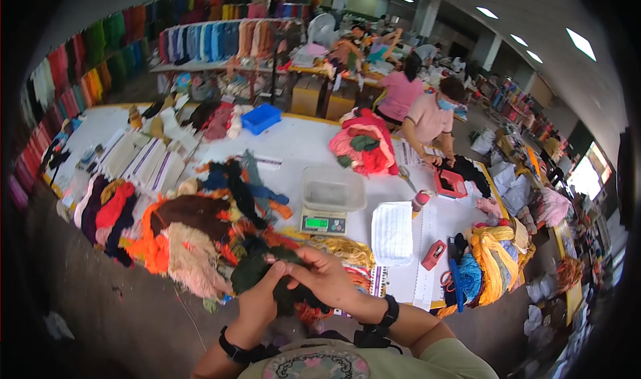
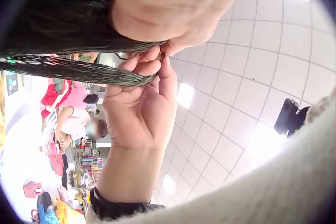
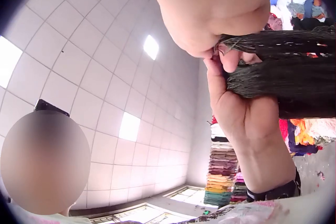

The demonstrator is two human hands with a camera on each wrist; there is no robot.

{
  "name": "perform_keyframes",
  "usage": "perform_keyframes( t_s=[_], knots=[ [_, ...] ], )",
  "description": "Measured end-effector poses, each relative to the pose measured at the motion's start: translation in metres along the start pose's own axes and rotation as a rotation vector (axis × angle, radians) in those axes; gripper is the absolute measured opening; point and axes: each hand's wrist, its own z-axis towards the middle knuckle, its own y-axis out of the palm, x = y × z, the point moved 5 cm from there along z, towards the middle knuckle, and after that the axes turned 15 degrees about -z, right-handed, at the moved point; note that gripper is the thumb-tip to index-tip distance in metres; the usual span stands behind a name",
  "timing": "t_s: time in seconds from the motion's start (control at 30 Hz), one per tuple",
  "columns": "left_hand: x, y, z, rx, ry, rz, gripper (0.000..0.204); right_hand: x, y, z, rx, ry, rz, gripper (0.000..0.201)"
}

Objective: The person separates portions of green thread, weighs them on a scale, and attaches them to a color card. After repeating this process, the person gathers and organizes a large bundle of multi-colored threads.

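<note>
Dark green yarn [image 1: 257, 267] hangs in a long, looped bundle from the fingertips of two bare hands at the near edge of a crowded table [image 1: 280, 153]. Its long axis runs roughly up and down, the looped top at the fingers and the strands pointing down toward the table; the lower end is partly hidden. The left hand [image 1: 262, 297] and right hand [image 1: 328, 280] meet at the top, each with thumb and fingers pinched close on the yarn.

Just beyond, a clear plastic tub [image 1: 334, 191] sits on a scale [image 1: 323, 223] with a lit green display. A blue bin [image 1: 261, 119] rests by the far edge; its contents cannot be made out. Toward the far right corner, a red bin [image 1: 452, 187] stands before a masked person [image 1: 431, 115], its contents unclear. Nearer the right end lies a small red box [image 1: 434, 254], beside scissors [image 1: 447, 280] and yellow yarn [image 1: 493, 255]. Orange yarn [image 1: 155, 240] is heaped along the left part of the near edge, while a red pile [image 1: 377, 149] near the far edge carries dark green bundles.
</note>
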Motion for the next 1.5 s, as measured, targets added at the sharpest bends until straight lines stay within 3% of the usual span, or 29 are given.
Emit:
perform_keyframes(
  t_s=[0.1, 0.2, 0.3, 0.33, 0.4, 0.43, 0.47, 0.5, 0.53, 0.57, 0.63, 0.67, 0.77, 0.83, 0.93, 1.1, 1.17, 1.23, 1.27, 1.3, 1.37, 1.4, 1.43, 1.47, 1.5],
  knots=[
    [0.001, 0.003, 0.003, -0.026, 0.001, 0.049, 0.009, 0.005, -0.001, 0.003, 0.008, -0.012, 0.155, 0.010],
    [0.000, 0.007, 0.003, -0.018, -0.017, 0.103, 0.013, 0.018, -0.002, 0.004, 0.064, 0.234, 0.507, 0.014],
    [0.001, 0.013, 0.007, -0.071, -0.017, 0.202, 0.021, 0.026, -0.010, 0.007, -0.002, 0.215, 0.667, 0.016],
    [0.000, 0.011, 0.009, -0.106, -0.071, 0.102, 0.023, 0.029, -0.012, 0.008, -0.078, 0.125, 0.689, 0.017],
    [0.005, -0.001, 0.012, -0.153, -0.158, -0.139, 0.025, 0.029, -0.022, 0.006, -0.014, 0.267, 0.728, 0.017],
    [0.007, -0.005, 0.017, -0.184, -0.192, -0.285, 0.026, 0.027, -0.028, 0.009, -0.109, 0.216, 0.815, 0.019],
    [0.012, -0.005, 0.019, -0.200, -0.233, -0.412, 0.024, 0.021, -0.036, 0.007, -0.157, 0.326, 0.927, 0.024],
    [0.015, -0.005, 0.022, -0.232, -0.272, -0.543, 0.022, 0.024, -0.044, 0.012, -0.146, 0.263, 1.023, 0.022],
    [0.015, -0.006, 0.024, -0.314, -0.371, -0.666, 0.027, 0.032, -0.059, 0.014, -0.129, 0.309, 1.038, 0.013],
    [0.022, -0.009, 0.025, -0.300, -0.353, -0.661, 0.027, 0.041, -0.073, 0.017, -0.112, 0.337, 1.024, 0.012],
    [0.022, -0.003, 0.020, -0.401, -0.590, -0.769, 0.043, 0.057, -0.101, 0.021, 0.136, 0.442, 0.851, 0.012],
    [0.021, 0.000, 0.019, -0.490, -0.616, -0.759, 0.063, 0.056, -0.107, 0.024, 0.163, 0.443, 0.770, 0.012],
    [0.015, 0.010, 0.011, -0.536, -0.619, -0.762, 0.074, 0.029, -0.104, 0.031, 0.196, 0.397, 0.526, 0.014],
    [0.011, 0.011, 0.012, -0.481, -0.591, -0.602, 0.074, 0.002, -0.091, 0.031, 0.201, 0.346, 0.364, 0.016],
    [0.006, 0.018, 0.014, -0.579, -0.576, -0.615, 0.068, -0.028, -0.065, 0.032, 0.058, 0.271, 0.221, 0.020],
    [0.009, 0.013, 0.016, -0.571, -0.538, -0.527, 0.074, -0.053, -0.041, 0.027, -0.132, 0.136, -0.100, 0.026],
    [0.011, 0.004, 0.018, -0.599, -0.520, -0.490, 0.077, -0.053, -0.032, 0.024, -0.152, 0.162, -0.023, 0.025],
    [0.009, -0.005, 0.018, -0.651, -0.533, -0.425, 0.080, -0.042, -0.025, 0.024, -0.196, 0.061, -0.042, 0.022],
    [0.008, 0.000, 0.017, -0.649, -0.531, -0.425, 0.080, -0.048, -0.025, 0.020, -0.378, 0.079, -0.302, 0.020],
    [0.009, 0.007, 0.018, -0.639, -0.490, -0.447, 0.080, -0.047, -0.025, 0.017, -0.387, 0.076, -0.302, 0.020],
    [0.017, 0.011, 0.023, -0.629, -0.437, -0.462, 0.080, -0.040, -0.006, 0.000, -0.672, 0.092, -0.253, 0.021],
    [0.023, 0.007, 0.029, -0.544, -0.367, -0.481, 0.079, -0.020, -0.008, -0.005, -0.735, 0.305, -0.085, 0.018],
    [0.029, 0.000, 0.030, -0.449, -0.303, -0.503, 0.079, 0.002, -0.004, -0.008, -0.745, 0.308, -0.078, 0.018],
    [0.033, -0.008, 0.036, -0.617, -0.315, -0.571, 0.081, 0.024, -0.015, 0.005, -0.430, 0.146, -0.187, 0.017],
    [0.036, 0.001, 0.032, -0.614, -0.318, -0.564, 0.081, 0.027, -0.028, 0.012, -0.104, -0.009, -0.281, 0.019]
  ],
)
